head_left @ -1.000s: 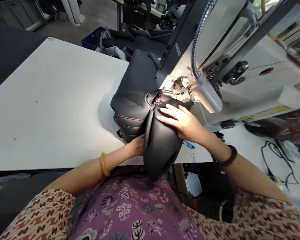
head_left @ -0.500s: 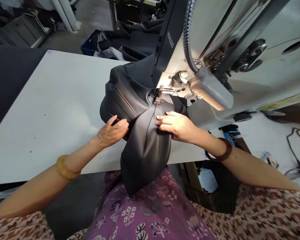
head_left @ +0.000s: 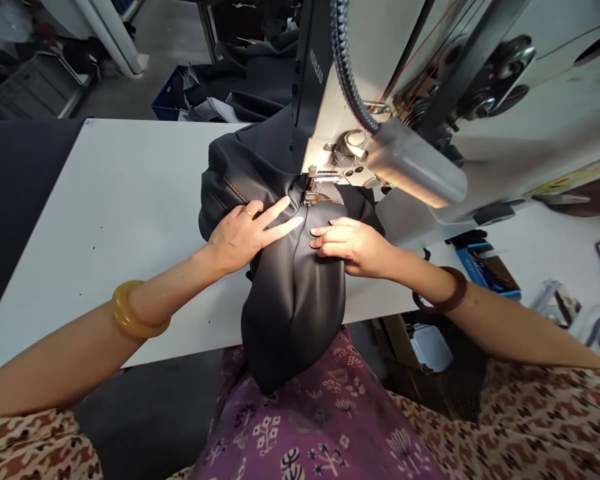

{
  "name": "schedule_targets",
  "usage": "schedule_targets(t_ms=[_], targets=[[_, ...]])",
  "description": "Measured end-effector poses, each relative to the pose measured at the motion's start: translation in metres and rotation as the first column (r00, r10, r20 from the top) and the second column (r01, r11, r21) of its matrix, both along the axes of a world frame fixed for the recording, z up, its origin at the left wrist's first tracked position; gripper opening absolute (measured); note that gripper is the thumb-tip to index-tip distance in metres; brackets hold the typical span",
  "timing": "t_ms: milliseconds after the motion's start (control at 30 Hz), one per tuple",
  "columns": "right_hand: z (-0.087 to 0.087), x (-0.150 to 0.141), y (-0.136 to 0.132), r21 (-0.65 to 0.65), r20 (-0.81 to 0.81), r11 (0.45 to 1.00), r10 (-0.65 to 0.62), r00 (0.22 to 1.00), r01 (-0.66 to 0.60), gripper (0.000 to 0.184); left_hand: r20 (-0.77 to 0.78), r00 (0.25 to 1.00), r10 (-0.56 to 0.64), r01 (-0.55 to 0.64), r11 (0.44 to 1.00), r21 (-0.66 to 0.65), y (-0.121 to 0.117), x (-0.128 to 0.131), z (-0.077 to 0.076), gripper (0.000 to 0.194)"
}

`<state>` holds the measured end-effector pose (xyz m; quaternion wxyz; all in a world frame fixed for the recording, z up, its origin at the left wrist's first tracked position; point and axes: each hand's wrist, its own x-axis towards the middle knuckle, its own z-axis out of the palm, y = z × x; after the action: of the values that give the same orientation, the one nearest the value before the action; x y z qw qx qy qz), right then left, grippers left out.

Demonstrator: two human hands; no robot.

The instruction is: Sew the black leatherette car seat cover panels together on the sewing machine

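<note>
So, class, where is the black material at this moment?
In the head view, the black material lies centrally under the left hand and right hand, at the presser foot, draping over the near edge of the white table.

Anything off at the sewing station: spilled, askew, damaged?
No spill or damage visible. Only minor oddity: a few dark specks on the white table; marks or debris, can't tell. Black material bunched at the sewing machine looks ordinary.

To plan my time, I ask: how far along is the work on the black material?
Looks done: an orange stitch line on the black material. In hand: the left hand and right hand lie on it near the sewing foot. Left: probably sewing there, with the material not yet free; I cannot tell how much.
</note>
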<state>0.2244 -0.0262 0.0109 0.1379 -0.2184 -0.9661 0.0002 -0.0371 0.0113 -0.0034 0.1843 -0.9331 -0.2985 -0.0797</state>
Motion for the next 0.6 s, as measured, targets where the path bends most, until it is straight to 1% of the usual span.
schedule_targets(t_ms=[100, 167, 233, 333, 433, 600], targets=[[0.005, -0.001, 0.000, -0.001, 0.016, 0.999, -0.049, 0.999, 0.049, 0.036, -0.095, 0.995, -0.027, 0.023, 0.999, -0.045, 0.002, 0.006, 0.013, 0.052], [0.007, -0.002, 0.000, 0.031, 0.036, 0.995, -0.100, 0.994, 0.099, 0.035, -0.136, 0.989, -0.064, 0.060, 0.998, -0.035, 0.003, 0.009, 0.017, 0.051], [0.008, 0.000, 0.001, 0.063, 0.052, 0.991, -0.120, 0.991, 0.117, 0.032, -0.160, 0.984, -0.079, 0.078, 0.997, -0.014, 0.002, 0.012, 0.021, 0.052], [0.007, 0.005, 0.005, 0.077, 0.058, 0.992, -0.108, 0.992, 0.104, 0.028, -0.174, 0.983, -0.061, 0.064, 0.998, 0.013, -0.004, 0.017, 0.025, 0.054], [0.006, 0.010, 0.008, 0.094, 0.019, 0.993, -0.078, 0.997, 0.076, 0.027, -0.172, 0.984, -0.035, 0.038, 0.999, 0.010, -0.009, 0.020, 0.028, 0.051], [0.009, 0.013, 0.015, 0.091, -0.023, 0.994, -0.062, 0.998, 0.064, 0.022, -0.126, 0.992, -0.031, 0.032, 0.999, 0.005, -0.009, 0.020, 0.027, 0.047]])
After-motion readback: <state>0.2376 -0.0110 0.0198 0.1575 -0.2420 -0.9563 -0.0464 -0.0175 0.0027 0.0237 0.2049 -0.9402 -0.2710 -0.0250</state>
